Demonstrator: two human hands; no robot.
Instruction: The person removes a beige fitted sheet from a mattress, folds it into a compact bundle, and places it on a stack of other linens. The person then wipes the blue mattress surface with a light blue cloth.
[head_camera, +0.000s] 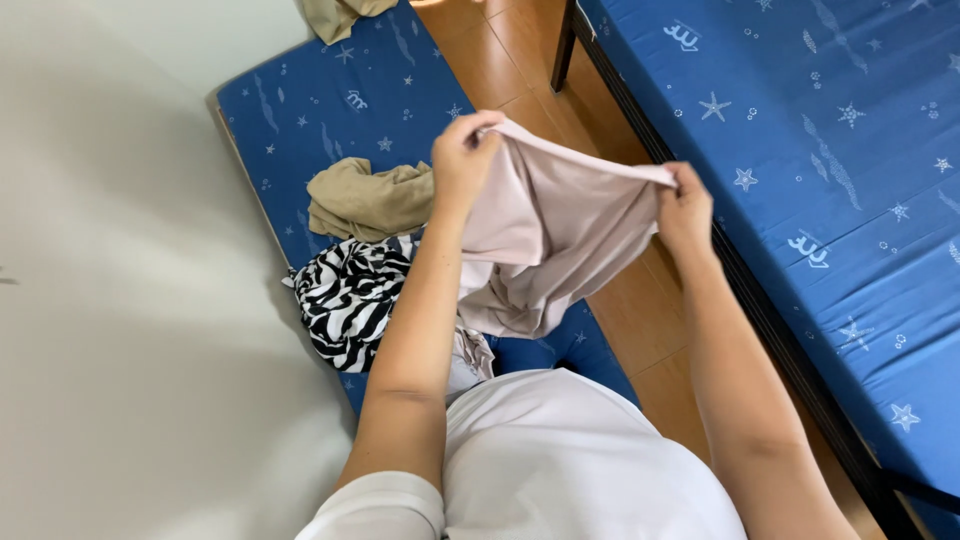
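Note:
I hold a pale pink garment (545, 235) up in the air in front of me, stretched between both hands. My left hand (463, 152) grips its upper edge on the left, and my right hand (686, 212) pinches the upper edge on the right. The cloth hangs down in loose folds between my forearms, above the blue mattress (300, 110) and the wooden floor (640, 310).
On the blue star-patterned mattress lie a crumpled beige garment (368, 200) and a black-and-white zebra-striped one (350, 295). Another beige cloth (335, 15) sits at its far end. A second blue mattress on a dark frame (840, 180) is at the right. A white wall (110, 300) is at the left.

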